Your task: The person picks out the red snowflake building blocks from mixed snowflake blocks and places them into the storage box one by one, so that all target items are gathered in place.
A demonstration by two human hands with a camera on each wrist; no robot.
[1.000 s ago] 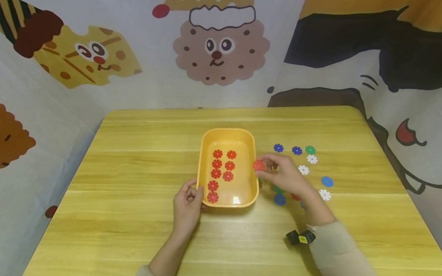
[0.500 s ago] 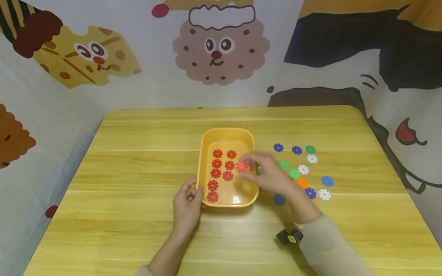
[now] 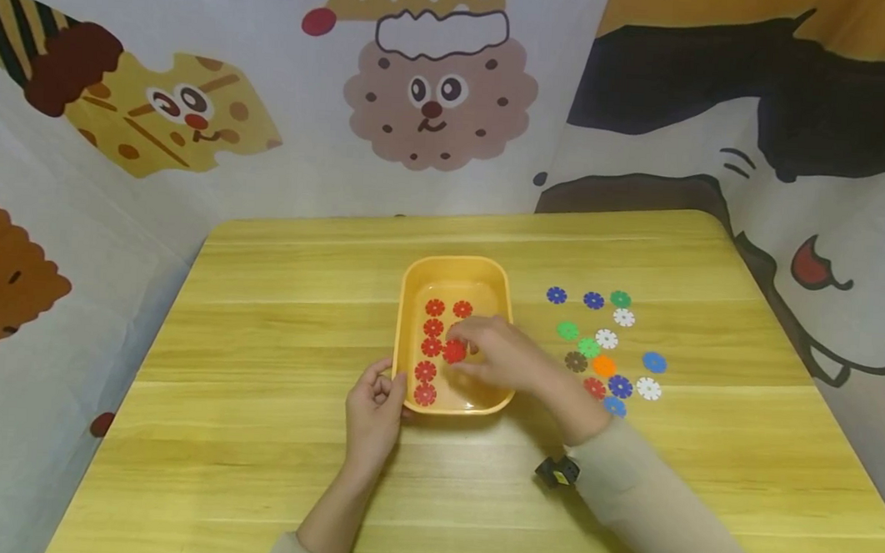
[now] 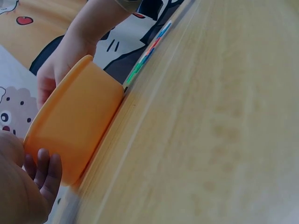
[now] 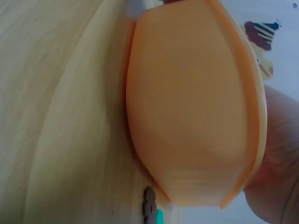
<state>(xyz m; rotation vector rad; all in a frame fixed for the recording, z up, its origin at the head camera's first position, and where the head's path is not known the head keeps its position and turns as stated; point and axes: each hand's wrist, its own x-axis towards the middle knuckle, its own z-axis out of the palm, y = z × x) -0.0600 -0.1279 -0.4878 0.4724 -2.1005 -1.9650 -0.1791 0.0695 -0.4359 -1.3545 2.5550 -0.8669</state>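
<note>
A yellow-orange plastic tray [image 3: 458, 261] sits on the wooden table, with red notched snowflake discs [image 3: 435, 308] laid in two columns inside. My left hand [image 3: 373, 411] grips its near left corner, thumb at the rim; the left wrist view shows the fingers [image 4: 43, 170] against the outer wall. Reaching over the right rim, my right hand [image 3: 502, 355] pinches a red snowflake disc [image 3: 454, 351] low inside the tray, at the right column. That hand partly covers the discs there. In the right wrist view the tray wall [image 5: 187, 102] hides the fingertips.
Right of the tray lie several loose discs, among them dark blue [image 3: 594, 300], green [image 3: 566, 330], white [image 3: 649, 388], orange [image 3: 604, 366], brown [image 3: 576, 362] and red [image 3: 594, 389]. A black wrist camera [image 3: 556, 472] hangs below the right sleeve. A cartoon-printed cloth [image 3: 267, 175] stands behind the table.
My right hand has moved left from beside the tray, over its rim and down inside, carrying the red snowflake disc. My left hand stays at the corner.
</note>
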